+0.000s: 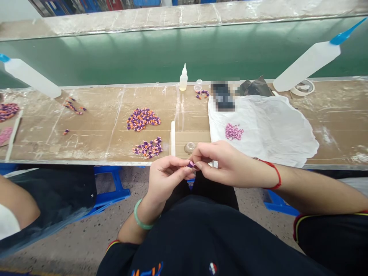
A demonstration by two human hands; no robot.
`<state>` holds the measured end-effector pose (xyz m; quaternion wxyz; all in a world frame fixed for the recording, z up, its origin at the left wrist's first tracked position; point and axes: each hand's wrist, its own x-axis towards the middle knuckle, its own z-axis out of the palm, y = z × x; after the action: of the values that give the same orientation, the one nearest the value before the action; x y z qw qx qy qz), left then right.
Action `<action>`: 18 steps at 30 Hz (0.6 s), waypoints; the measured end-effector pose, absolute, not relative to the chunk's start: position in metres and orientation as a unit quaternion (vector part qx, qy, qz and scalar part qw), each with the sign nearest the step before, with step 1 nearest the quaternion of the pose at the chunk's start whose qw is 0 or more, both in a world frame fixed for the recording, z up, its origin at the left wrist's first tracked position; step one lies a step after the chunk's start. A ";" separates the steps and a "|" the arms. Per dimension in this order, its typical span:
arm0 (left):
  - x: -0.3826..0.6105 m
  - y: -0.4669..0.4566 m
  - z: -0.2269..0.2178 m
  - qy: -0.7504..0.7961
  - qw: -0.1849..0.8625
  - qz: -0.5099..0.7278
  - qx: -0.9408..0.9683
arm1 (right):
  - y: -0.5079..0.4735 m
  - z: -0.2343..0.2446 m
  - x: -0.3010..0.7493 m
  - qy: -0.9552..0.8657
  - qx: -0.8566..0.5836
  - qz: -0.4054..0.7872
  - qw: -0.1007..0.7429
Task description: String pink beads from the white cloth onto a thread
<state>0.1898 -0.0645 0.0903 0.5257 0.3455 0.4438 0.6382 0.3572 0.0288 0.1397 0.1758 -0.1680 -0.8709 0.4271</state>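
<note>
My left hand pinches a small purple-and-pink piece between thumb and fingertips, just past the table's front edge. Against that piece, the fingertips of my right hand are closed in a pinch; whatever lies between them is too small to make out. Right behind my fingers sits a small clear glass dish on a cardboard sheet. To the left of it lies a white strip. Two piles of purple-and-orange pieces, a larger pile and a smaller pile, rest further left. Tiny pink bits lie on a white cloth.
A small dropper bottle stands at the back beside a clear cap. Large white bottles with blue nozzles lean at left and right. A roll of tape lies at right. Someone sits close on my left, near a blue stool.
</note>
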 end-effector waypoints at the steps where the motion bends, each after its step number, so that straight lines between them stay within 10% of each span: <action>1: 0.190 -0.064 0.090 0.443 0.526 0.640 0.343 | 0.028 0.140 0.357 -0.872 -0.168 0.424 0.179; 18: 0.189 -0.062 0.087 0.432 0.547 0.633 0.337 | 0.027 0.133 0.359 -0.871 -0.198 0.414 0.172</action>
<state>0.1895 -0.0619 0.0867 0.5472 0.3374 0.4315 0.6329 0.3587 0.0275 0.1331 0.1724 -0.1979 -0.8715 0.4143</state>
